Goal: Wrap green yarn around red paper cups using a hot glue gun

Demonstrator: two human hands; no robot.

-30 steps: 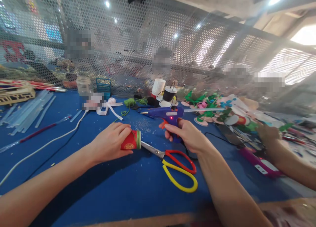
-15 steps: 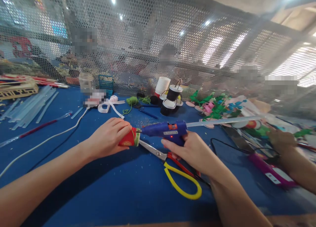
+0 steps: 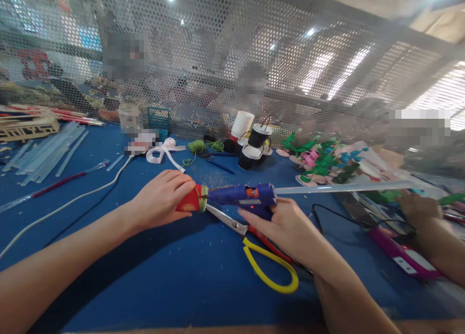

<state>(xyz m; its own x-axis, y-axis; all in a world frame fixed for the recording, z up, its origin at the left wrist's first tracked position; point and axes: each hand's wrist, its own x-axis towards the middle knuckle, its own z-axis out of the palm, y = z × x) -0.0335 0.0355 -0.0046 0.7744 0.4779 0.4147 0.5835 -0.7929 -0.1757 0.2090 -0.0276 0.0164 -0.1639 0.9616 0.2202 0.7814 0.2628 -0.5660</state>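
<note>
Blue worktop [image 3: 189,276] fills the view, perforated metal screen [image 3: 218,57] along its 12 o'clock edge. Clear glue sticks [image 3: 47,150] piled at 10 o'clock, white cord [image 3: 72,203] running from there toward centre. Craft pile of green and pink pieces [image 3: 319,162] at 2 o'clock, black and white cups [image 3: 252,142] at 12.

Left hand [image 3: 160,200] wrapped around a small red paper cup [image 3: 191,203] lying on its side, rim pointing to 3 o'clock. Right hand [image 3: 286,225] gripping a blue hot glue gun [image 3: 247,198], red indicator lit, clear stick [image 3: 345,187] protruding from the rear toward 3 o'clock. Nozzle sits at the cup rim; contact looks likely, but blur makes it hard to confirm.

Scissors [image 3: 261,256] with red and yellow handles lie flat under the gun, blades pointing at the cup. Another person's hand [image 3: 417,208] at 3 o'clock, near a magenta tool [image 3: 403,259].
</note>
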